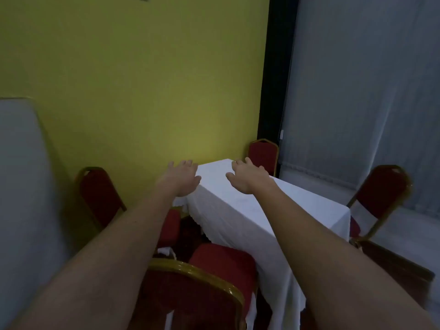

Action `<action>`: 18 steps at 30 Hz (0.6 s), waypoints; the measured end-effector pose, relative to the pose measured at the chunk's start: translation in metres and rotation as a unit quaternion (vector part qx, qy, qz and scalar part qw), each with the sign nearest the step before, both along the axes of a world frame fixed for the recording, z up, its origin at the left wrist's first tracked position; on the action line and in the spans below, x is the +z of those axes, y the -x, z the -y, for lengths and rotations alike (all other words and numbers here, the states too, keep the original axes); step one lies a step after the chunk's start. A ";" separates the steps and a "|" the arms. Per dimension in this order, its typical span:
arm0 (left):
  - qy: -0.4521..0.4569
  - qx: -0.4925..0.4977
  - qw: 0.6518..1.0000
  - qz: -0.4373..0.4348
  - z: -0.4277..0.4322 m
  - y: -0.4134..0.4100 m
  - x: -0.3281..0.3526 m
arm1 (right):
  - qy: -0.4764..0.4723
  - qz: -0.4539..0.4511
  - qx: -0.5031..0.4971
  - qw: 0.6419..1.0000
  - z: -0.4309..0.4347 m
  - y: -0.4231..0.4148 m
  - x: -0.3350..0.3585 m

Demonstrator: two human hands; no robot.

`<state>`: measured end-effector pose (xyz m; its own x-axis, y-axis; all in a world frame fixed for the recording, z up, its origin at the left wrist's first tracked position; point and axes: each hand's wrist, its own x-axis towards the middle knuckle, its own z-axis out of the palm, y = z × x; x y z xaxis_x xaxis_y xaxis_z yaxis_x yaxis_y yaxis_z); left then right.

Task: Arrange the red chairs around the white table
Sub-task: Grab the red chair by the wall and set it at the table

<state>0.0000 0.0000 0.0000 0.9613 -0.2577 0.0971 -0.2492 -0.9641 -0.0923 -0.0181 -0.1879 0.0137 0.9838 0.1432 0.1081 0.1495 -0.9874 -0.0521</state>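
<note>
A white-clothed table [273,210] stands in the corner ahead. Several red chairs with gold frames surround it: one right below me [214,282] with its seat partly under the cloth, one at the left [100,198] by the yellow wall, one at the far end [263,154], one at the right [383,191]. Both my arms stretch forward over the near chair. My left hand [182,178] hovers at the table's far left edge, fingers spread, holding nothing. My right hand [246,177] hovers above the tabletop, fingers apart and empty.
A yellow wall [142,91] runs close along the table's left side. Grey curtains [357,91] hang at the right behind a dark pillar [273,67]. Another white-covered surface [21,175] fills the left edge. A dark wooden piece [392,265] lies low at the right.
</note>
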 end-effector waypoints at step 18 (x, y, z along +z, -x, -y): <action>0.002 0.021 1.000 -0.018 -0.007 -0.034 0.022 | -0.024 0.015 0.016 0.999 -0.020 -0.061 0.003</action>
<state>0.0341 0.0066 0.0222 0.9743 -0.2160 0.0641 -0.2107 -0.9742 -0.0803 0.0425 -0.1675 0.0169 0.9750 0.1690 0.1445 0.1837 -0.9784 -0.0949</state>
